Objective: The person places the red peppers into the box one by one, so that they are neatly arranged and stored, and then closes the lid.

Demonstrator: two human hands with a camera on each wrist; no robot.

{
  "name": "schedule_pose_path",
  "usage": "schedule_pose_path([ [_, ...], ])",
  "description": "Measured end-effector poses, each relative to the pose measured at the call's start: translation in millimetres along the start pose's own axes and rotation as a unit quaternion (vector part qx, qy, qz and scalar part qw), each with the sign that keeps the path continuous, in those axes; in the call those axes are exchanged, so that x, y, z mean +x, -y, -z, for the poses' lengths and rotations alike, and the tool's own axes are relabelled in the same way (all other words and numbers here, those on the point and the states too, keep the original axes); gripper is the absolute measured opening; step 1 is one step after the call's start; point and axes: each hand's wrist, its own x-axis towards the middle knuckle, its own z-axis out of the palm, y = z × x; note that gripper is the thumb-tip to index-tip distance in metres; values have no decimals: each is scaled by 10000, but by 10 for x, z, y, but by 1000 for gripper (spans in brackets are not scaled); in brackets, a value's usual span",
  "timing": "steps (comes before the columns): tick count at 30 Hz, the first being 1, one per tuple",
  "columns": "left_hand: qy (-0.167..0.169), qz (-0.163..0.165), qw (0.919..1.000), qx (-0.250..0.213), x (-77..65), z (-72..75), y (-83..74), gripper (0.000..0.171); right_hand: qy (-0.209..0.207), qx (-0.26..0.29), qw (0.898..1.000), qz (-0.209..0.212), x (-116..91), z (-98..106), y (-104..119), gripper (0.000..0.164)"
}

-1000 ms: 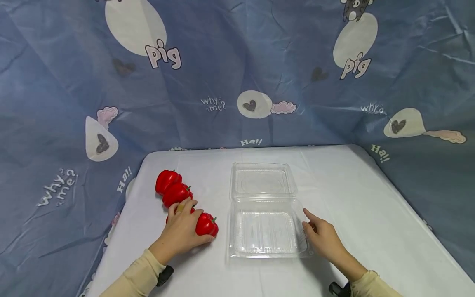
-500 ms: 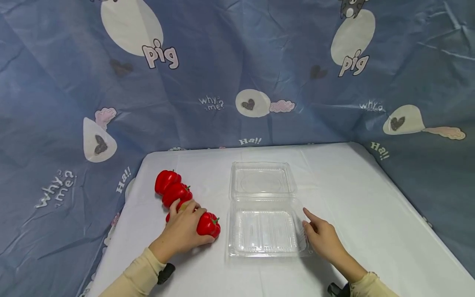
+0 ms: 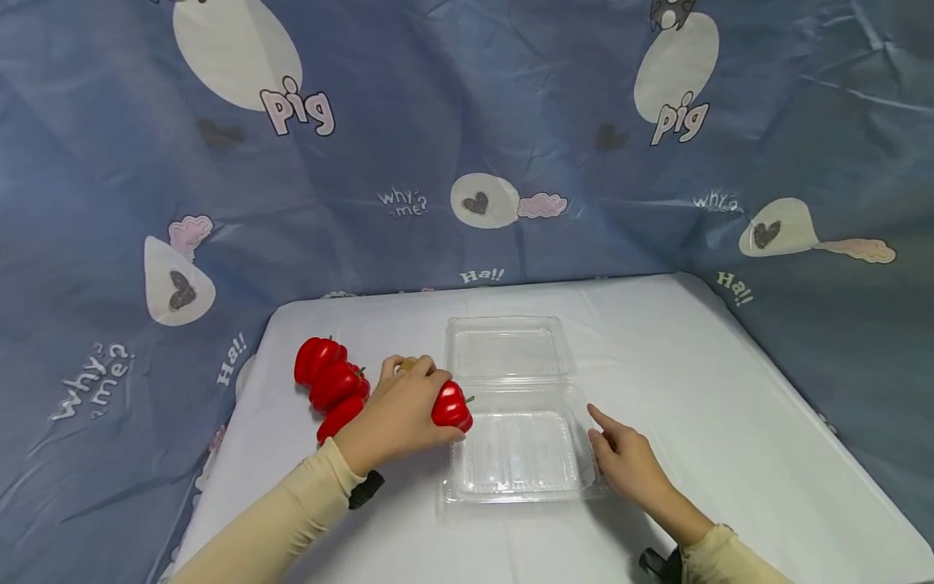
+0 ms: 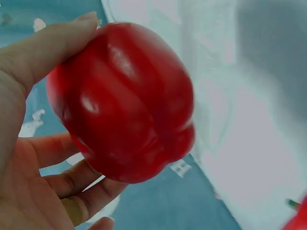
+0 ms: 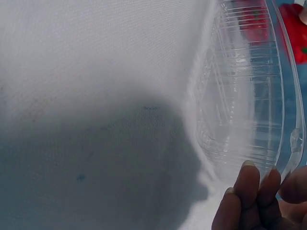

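Note:
My left hand (image 3: 401, 410) grips a red bell pepper (image 3: 452, 407), raised beside the left edge of the clear plastic clamshell container (image 3: 447, 490). In the left wrist view the thumb lies along one side of the bell pepper (image 4: 124, 105) and the fingers curl under the other. The container lies unfolded, its lid (image 3: 511, 321) at the back and its base in front. At the base's right edge, my right hand (image 3: 633, 466) holds the rim; its fingertips (image 5: 247, 179) lie along the outer wall in the right wrist view.
Several more red bell peppers (image 3: 336, 386) lie in a slanting row on the left of the white-covered table (image 3: 700, 389). A blue printed cloth (image 3: 409, 105) hangs behind and around the table.
My left hand has lifted the nearest bell pepper off the table and carried it right, up to the container. The right hand has stayed at the container's edge.

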Motion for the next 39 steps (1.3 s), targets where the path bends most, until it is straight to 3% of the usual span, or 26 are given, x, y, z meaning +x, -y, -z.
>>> schedule_pose_path([
  [9, 143, -753, 9970, -101, 345, -24, -268, 65, -49, -116, 9999, 104, 24, -19, 7, 45],
  [18, 468, -1201, 9917, 31, 692, -188, -605, 66, -60, -141, 9999, 45, 12, -3, -2, 45],
  [24, 575, -1340, 9889, 286, 792, -423, -725, 70, -69, -100, 9999, 25, 18, -21, 3, 45],
  [30, 609, -1381, 9882, 279, 854, -636, -731, 70, 3, -93, 10000, 0, 32, -23, 24, 45],
  [39, 577, -1641, 9840, 374, 979, -786, -800, 71, -12, -42, 10000, 22, 43, -12, 26, 45],
])
